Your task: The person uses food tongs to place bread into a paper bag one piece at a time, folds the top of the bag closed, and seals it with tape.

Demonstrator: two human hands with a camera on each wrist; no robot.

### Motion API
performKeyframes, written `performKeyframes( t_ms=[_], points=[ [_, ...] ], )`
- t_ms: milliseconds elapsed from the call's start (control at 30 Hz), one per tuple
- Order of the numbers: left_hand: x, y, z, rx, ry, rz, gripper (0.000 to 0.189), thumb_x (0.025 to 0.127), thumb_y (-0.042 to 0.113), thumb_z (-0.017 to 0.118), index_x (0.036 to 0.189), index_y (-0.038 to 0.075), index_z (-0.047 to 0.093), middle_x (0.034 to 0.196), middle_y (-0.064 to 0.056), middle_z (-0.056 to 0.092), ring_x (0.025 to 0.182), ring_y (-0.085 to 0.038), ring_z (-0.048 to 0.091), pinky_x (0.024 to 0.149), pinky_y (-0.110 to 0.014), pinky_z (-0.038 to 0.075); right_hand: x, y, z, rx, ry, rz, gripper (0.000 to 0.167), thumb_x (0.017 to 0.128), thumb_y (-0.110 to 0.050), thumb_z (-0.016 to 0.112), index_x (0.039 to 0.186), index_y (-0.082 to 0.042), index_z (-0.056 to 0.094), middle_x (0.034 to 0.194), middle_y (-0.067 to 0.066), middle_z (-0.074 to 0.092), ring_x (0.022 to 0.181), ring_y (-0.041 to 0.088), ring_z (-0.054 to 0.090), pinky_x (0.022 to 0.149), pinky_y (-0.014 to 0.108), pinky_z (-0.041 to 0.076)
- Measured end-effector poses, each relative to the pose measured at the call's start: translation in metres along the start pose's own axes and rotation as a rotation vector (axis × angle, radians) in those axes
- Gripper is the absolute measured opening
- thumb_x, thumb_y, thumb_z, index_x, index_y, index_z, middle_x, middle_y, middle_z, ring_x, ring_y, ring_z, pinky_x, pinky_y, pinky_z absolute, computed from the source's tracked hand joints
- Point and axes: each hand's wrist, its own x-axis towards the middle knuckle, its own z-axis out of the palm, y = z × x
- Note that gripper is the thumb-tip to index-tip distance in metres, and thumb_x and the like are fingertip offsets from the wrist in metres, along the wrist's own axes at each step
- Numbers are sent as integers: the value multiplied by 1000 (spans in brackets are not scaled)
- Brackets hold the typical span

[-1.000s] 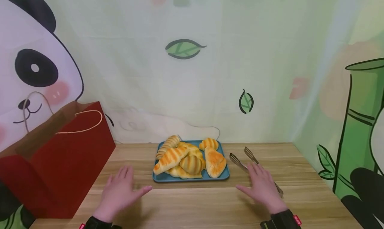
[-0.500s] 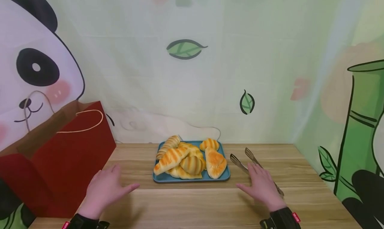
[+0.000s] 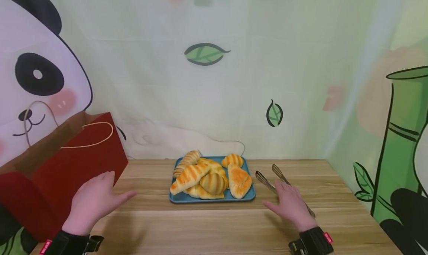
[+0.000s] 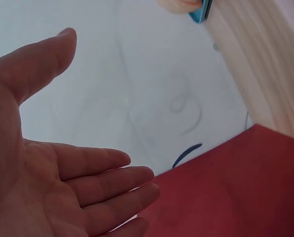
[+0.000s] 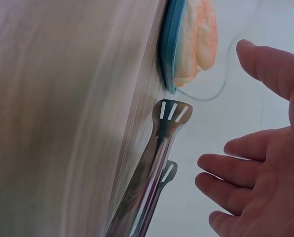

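My left hand (image 3: 95, 201) hovers in front of the red paper bag (image 3: 83, 162), fingers extended and thumb spread, holding nothing. In the left wrist view that hand (image 4: 63, 182) shows its palm, with the bag's red side (image 4: 236, 192) close by its fingertips. Over the metal tongs (image 3: 265, 181) at the right, my right hand (image 3: 291, 206) is held with fingers reaching forward, covering part of them. The right wrist view shows the slotted tongs (image 5: 159, 143) apart from the fingers of the right hand (image 5: 265, 173). Several breads (image 3: 188, 179) lie on a blue tray (image 3: 214, 201) between the hands.
The bag stands at the table's left with its top open and cord handles (image 3: 112, 130) up. A printed cloth backdrop (image 3: 234, 80) rises behind the wooden table (image 3: 200, 229). A thin cord (image 3: 244, 145) runs along the cloth behind the tray.
My left hand has moved left, away from the tray's side and across in front of the red bag. The right hand, tongs, tray and breads have stayed nearly where they were.
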Motion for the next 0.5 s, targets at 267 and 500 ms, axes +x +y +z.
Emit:
performKeyframes(
  t_ms=[267,500],
  points=[
    [-1,-9,-20,3,35,-36,85,73,71,71,101,-8,60,78,-13,62,63,-25,54,54,-44,52,5,1,-3,7,-29,29,81,87,-39,75,137,17,44,130,37,52,119,52,51,102,63,37],
    [1,-15,-39,4,169,-59,72,80,63,71,98,-7,62,80,-21,65,60,-27,54,52,-47,52,9,4,-5,17,-32,63,75,87,-37,74,135,15,47,128,35,55,118,52,51,101,62,39]
  ],
)
